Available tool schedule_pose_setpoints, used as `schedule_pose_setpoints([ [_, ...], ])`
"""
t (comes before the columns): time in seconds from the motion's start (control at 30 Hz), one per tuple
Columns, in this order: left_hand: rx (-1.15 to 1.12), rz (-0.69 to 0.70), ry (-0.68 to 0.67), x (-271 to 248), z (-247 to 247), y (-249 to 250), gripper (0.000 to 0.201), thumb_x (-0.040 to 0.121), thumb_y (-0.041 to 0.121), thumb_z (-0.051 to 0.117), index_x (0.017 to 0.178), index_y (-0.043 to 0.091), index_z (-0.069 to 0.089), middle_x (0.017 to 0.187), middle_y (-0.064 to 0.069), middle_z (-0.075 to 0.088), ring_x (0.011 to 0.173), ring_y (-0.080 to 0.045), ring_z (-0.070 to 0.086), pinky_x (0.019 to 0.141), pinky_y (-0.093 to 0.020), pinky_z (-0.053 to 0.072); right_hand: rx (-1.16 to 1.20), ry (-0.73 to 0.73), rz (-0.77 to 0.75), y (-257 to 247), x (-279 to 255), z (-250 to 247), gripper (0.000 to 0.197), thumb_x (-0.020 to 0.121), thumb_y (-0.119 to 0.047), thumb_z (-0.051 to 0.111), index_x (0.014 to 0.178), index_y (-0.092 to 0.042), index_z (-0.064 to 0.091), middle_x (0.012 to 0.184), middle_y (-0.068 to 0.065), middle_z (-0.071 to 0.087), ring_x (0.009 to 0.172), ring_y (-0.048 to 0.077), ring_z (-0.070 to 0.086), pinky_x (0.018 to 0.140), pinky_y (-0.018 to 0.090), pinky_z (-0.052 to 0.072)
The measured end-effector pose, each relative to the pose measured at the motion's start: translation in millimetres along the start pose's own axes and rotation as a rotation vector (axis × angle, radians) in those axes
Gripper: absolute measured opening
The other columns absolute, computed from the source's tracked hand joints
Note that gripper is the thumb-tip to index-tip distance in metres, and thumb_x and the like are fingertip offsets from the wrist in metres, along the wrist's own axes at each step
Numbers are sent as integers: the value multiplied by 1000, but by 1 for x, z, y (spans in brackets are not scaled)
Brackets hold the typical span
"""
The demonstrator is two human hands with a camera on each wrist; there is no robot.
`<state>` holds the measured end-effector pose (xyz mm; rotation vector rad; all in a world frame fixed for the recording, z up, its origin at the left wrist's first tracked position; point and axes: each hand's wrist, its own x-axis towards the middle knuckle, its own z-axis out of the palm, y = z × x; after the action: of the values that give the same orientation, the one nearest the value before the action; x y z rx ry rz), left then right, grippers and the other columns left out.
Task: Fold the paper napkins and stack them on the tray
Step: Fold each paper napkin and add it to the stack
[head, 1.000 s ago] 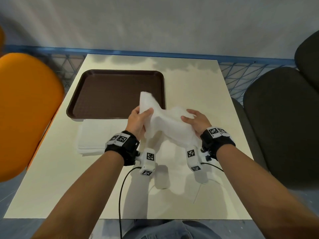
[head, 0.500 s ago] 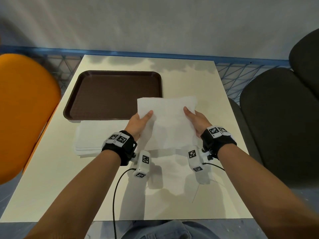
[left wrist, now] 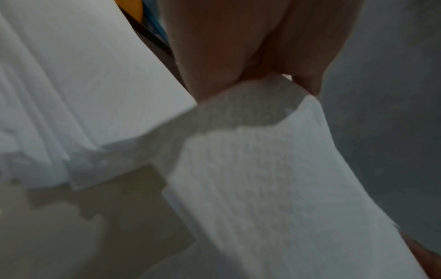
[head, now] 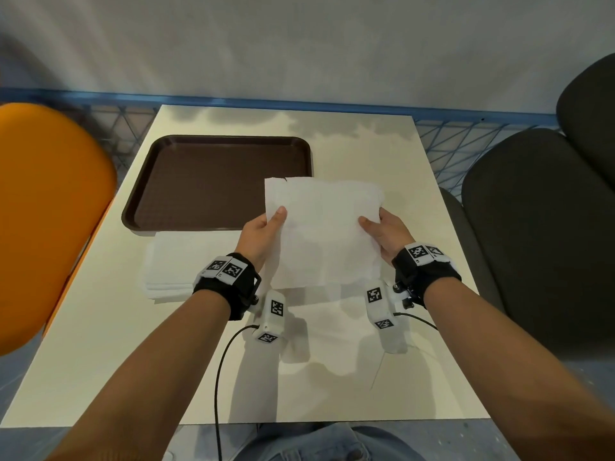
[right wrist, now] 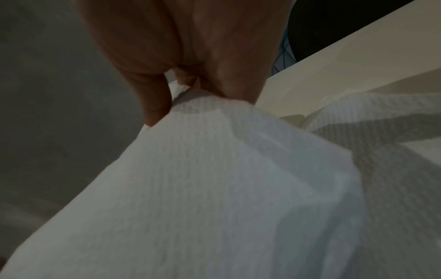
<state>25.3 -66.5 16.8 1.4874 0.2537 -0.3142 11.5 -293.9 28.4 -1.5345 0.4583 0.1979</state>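
Now both hands hold 1 white napkin point(head: 322, 231) spread at frame centre above the table point(head: 100, 327): the left hand point(head: 263, 232) pinches its left edge, the right hand point(head: 386, 232) its right edge; upper left lies the brown tray point(head: 213, 181), beside a napkin stack point(head: 179, 261)

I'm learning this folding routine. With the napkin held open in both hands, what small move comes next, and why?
Probably lower the napkin flat onto the table for folding. The left hand and right hand pinch its side edges, it hangs unfolded in the air, and the tray holds nothing yet.
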Motion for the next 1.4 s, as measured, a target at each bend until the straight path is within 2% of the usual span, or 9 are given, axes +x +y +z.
schedule_pose_setpoints([
  [0.37,-58,43,-52,-6,-3,6,19,82,8,71,100,10,66,104,-9,69,93,-22,67,86,-36,53,-199,-144,-36,1,-4,-11,45,53,-20,88,93,-14,68,112,15,67,107,31,62,100,48,45],
  [0.53,-48,64,-141,-7,-10,6,18,82,-4,65,85,13,69,83,-1,72,78,-18,68,76,-32,56,-203,-10,-132,-4,-9,-18,21,78,3,67,99,1,70,100,15,69,95,30,64,94,42,50],
  [0.7,84,33,-256,-9,-21,3,43,82,-11,56,55,19,72,84,-11,70,72,-28,67,57,-30,56,-70,7,-69,-1,-9,-24,33,74,11,63,60,-16,75,87,11,70,86,35,63,87,44,52],
  [0.9,283,64,-325,-13,-26,-1,44,85,-10,57,60,21,76,73,3,73,66,-13,69,58,-23,55,-237,44,-143,6,-11,-29,60,83,19,40,44,-20,64,57,-5,62,44,5,52,45,14,42],
  [1.0,454,71,-373,-9,-29,-3,55,85,-15,52,66,30,77,85,7,73,86,-13,68,73,-19,53,-332,45,-143,6,-11,-28,57,84,13,37,57,-26,67,70,-1,62,51,6,47,52,14,36],
  [1.1,641,75,-443,-6,-28,-1,66,74,-16,43,78,41,75,106,11,65,110,-11,55,101,-24,39,-235,45,-65,-1,-14,-24,45,80,18,33,76,-9,69,78,0,63,52,1,55,51,10,40],
  [1.2,505,18,-558,-14,-25,3,50,60,7,44,90,31,76,97,11,61,107,-14,52,96,-20,37,-70,62,65,-7,-16,-23,34,62,6,41,75,-4,70,92,13,61,78,21,55,76,26,47],
  [1.27,279,-54,-607,-15,-23,2,39,64,18,48,88,24,78,95,13,68,107,-16,56,95,-24,40,-66,79,59,-3,-15,-23,21,71,-18,53,67,-13,74,94,10,63,88,25,52,88,38,45],
  [1.4,252,8,-405,-12,-11,-6,11,84,12,68,85,19,77,97,6,73,95,0,64,91,-24,42,-400,95,-111,11,-9,-25,10,78,-18,72,75,-25,66,99,-3,64,97,15,54,86,22,38],
])
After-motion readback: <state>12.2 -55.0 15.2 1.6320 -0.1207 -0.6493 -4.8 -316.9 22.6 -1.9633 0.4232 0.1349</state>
